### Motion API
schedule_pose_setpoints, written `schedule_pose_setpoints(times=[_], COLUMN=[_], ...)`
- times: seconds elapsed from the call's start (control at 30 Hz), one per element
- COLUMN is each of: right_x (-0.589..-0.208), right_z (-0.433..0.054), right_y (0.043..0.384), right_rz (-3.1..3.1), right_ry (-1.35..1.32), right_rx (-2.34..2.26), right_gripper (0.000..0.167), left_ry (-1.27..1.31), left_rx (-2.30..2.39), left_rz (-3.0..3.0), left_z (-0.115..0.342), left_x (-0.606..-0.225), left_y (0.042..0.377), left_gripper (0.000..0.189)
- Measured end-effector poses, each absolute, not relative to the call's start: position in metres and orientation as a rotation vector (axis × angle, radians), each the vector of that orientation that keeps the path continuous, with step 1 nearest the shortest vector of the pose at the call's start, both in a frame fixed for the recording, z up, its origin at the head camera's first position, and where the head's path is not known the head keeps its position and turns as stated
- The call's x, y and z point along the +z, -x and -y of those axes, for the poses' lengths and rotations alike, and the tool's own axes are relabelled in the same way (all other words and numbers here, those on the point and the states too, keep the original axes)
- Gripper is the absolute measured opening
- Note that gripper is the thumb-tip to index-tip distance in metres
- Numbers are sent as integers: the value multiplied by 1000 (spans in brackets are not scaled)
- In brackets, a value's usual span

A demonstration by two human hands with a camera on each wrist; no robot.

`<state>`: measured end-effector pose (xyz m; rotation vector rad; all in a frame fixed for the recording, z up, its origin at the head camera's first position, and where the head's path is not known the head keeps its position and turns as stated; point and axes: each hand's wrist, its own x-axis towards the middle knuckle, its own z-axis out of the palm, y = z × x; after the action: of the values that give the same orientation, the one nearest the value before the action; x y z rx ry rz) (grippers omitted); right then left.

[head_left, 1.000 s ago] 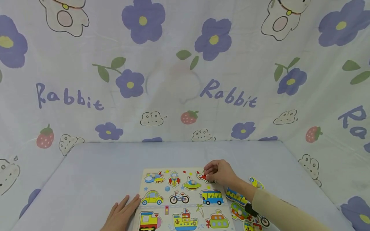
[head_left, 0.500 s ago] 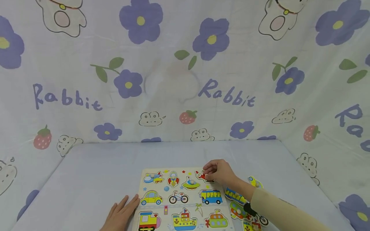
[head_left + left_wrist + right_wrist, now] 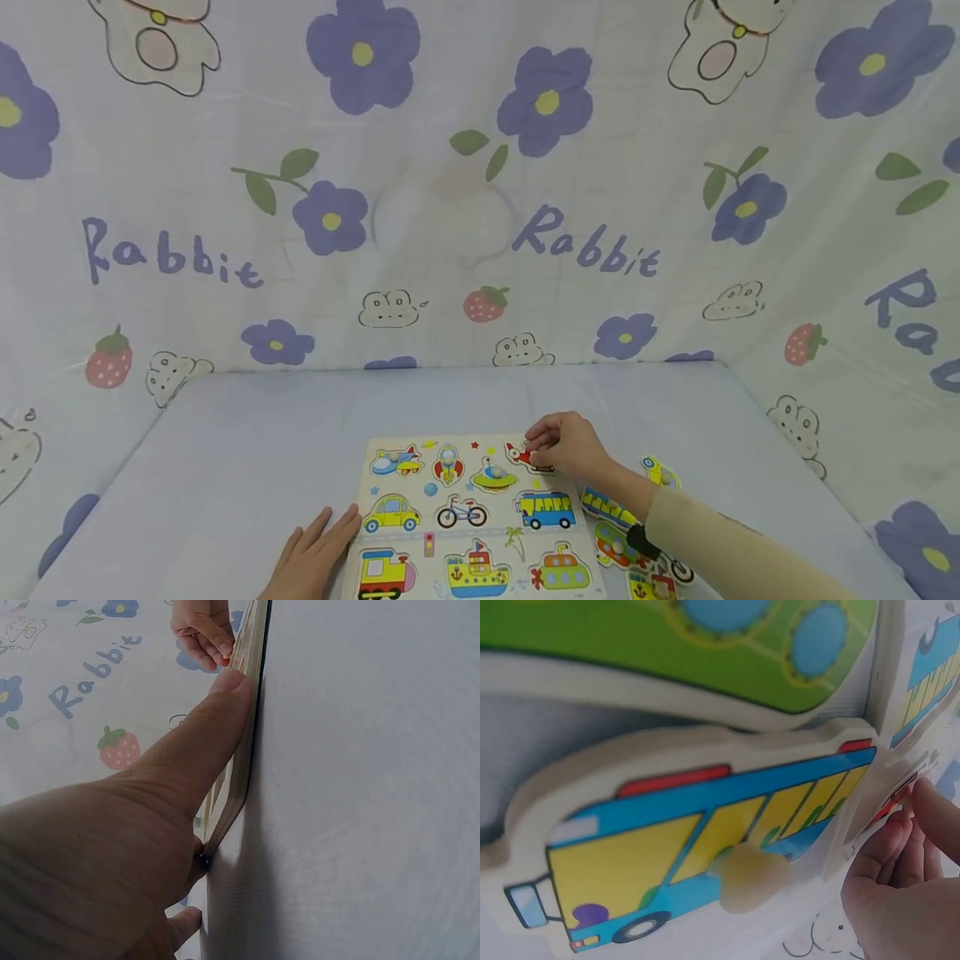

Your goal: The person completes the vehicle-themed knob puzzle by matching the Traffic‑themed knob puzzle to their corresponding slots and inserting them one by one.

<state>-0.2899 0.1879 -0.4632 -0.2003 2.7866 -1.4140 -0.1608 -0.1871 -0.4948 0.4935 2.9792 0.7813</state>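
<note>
Pinched between the thumb and curled fingers of my right hand (image 3: 573, 447), the red helicopter-shaped wooden piece (image 3: 521, 456) is at the far right corner of the cream rectangular wooden puzzle board (image 3: 501, 512), while my left hand (image 3: 315, 552), fingers spread, touches the board's left edge.

A booth-like space is formed: a pale table (image 3: 247, 467) is walled on three sides by cloth (image 3: 435, 108) (printed with flowers (image 3: 362, 53)).

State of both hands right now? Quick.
Left hand: open, touching the left edge of the puzzle board.
Right hand: closed, pinching the red helicopter piece.
</note>
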Motion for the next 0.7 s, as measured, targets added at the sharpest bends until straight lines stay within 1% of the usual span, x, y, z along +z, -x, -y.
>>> schedule_pose_setpoints(times=[0.37,0.7], right_x=[-459,-464], right_z=[-186,-186], right_y=[290,290], right_rz=[-2788,-2801], right_ry=[191,185], right_rx=[-1397,-1398], right_gripper=[18,18], left_ry=[-497,-466], left_rx=[770,735], left_rz=[-2976,-2959], left_z=[187,186], left_x=[-493,-494], left_y=[162,162], left_gripper=[120,120])
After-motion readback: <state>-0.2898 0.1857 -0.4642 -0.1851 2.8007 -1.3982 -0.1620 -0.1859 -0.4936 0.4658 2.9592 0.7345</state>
